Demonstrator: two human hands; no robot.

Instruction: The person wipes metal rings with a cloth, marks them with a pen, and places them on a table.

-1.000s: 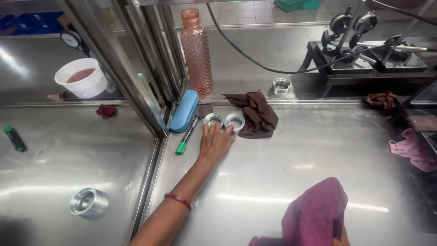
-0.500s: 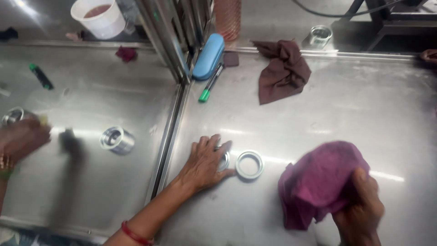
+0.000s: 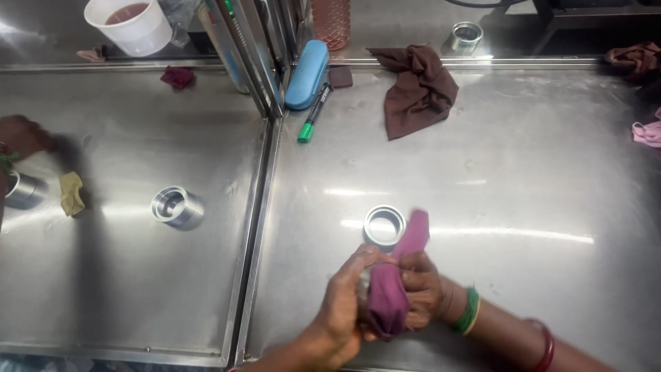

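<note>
Both my hands meet low at the front of the steel table (image 3: pixel 523 207). My right hand (image 3: pixel 423 289) wraps a purple cloth (image 3: pixel 389 296) around a small metal ring that my left hand (image 3: pixel 344 306) grips; the ring is almost wholly hidden by the cloth and fingers. The cloth's free end lies over the table toward a second metal ring (image 3: pixel 383 225), which sits flat just beyond my hands, touched by neither.
A brown cloth (image 3: pixel 416 89), blue case (image 3: pixel 306 83), green marker (image 3: pixel 313 114) and metal cup (image 3: pixel 463 38) lie at the back. On the left table stand a metal cylinder (image 3: pixel 177 207), an olive rag (image 3: pixel 71 193) and a white cup (image 3: pixel 131 24). Another person's hand (image 3: pixel 24 138) works at the left edge.
My left hand slid two rings toward the front edge and has lifted one off the table. My right hand brought the purple cloth over and wrapped it around that ring.
</note>
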